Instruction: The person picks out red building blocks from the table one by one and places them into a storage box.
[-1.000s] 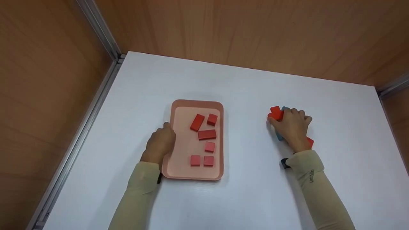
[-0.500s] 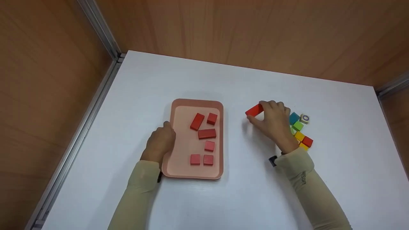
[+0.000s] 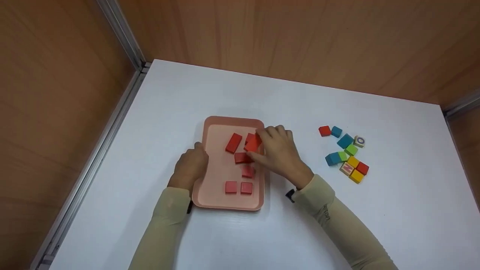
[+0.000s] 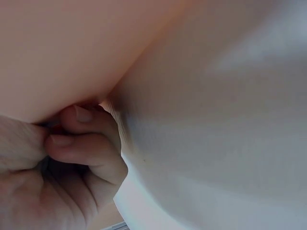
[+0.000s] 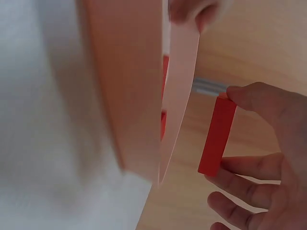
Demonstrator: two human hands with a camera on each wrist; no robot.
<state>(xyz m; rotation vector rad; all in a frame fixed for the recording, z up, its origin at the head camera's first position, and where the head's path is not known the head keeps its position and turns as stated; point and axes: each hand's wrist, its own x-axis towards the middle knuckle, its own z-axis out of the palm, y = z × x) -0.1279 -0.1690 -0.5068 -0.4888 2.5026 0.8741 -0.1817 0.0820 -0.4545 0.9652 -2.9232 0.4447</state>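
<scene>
A pink tray (image 3: 215,200) lies lengthwise on the white table, holding several red and pinkish-red blocks. At its left rim, my left hand (image 3: 190,165) grips the edge; the left wrist view shows the fingers (image 4: 91,151) curled against the tray's wall. Over the tray's right side, my right hand (image 3: 279,152) pinches a red rectangular block (image 3: 252,143) between thumb and fingertips. That block (image 5: 217,136) hangs clear of the tray wall in the right wrist view. Beneath it in the head view sit a partly covered red cube (image 3: 248,137) and a long red block (image 3: 241,158).
To the right lies a loose group: a red cube (image 3: 324,131), blue blocks (image 3: 345,141), green cubes (image 3: 351,150), yellow cubes (image 3: 357,176), another red cube (image 3: 362,168) and letter cubes (image 3: 347,168). Wooden panels (image 3: 285,41) stand behind and at the sides of the table.
My right hand has picked the red rectangular block out of the group and carried it left to above the tray. The group is uncovered. My left hand stays at the tray's rim.
</scene>
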